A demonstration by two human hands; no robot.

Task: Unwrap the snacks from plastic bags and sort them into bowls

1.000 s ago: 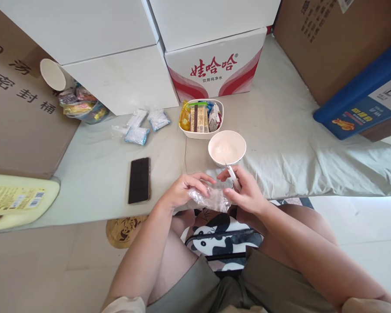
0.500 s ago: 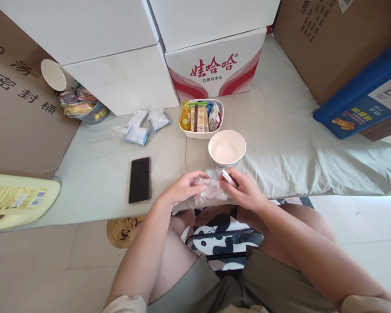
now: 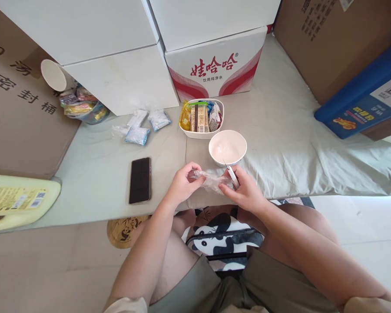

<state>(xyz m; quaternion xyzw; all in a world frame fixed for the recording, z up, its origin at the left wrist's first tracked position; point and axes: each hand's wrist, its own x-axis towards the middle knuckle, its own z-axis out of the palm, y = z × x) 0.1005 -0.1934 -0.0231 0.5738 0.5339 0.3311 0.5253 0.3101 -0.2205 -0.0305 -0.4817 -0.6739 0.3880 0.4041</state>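
My left hand [image 3: 186, 181] pinches one end of a crumpled clear plastic bag [image 3: 211, 181]. The bag stretches across to my right hand [image 3: 246, 189], whose fingers grip its other end. A white utility knife [image 3: 233, 177] is also in my right hand, its thin blade pointing up and left. Just beyond that hand stands a white paper bowl [image 3: 228, 149] with its inside showing. What the bag contains, if anything, I cannot make out.
Behind the bowl, a white tub [image 3: 202, 135] holds packaged snacks. A phone [image 3: 140, 180] lies to the left, below several small plastic packets [image 3: 137, 135]. White boxes [image 3: 215, 65] line the back; a blue container [image 3: 355, 100] leans at right, a yellow jug [image 3: 22, 200] at left.
Both hands have lifted slightly, and the bag is now pulled thinner between them. The left hand has shifted up and tightened its pinch. The knife has tilted more upright, its blade showing.
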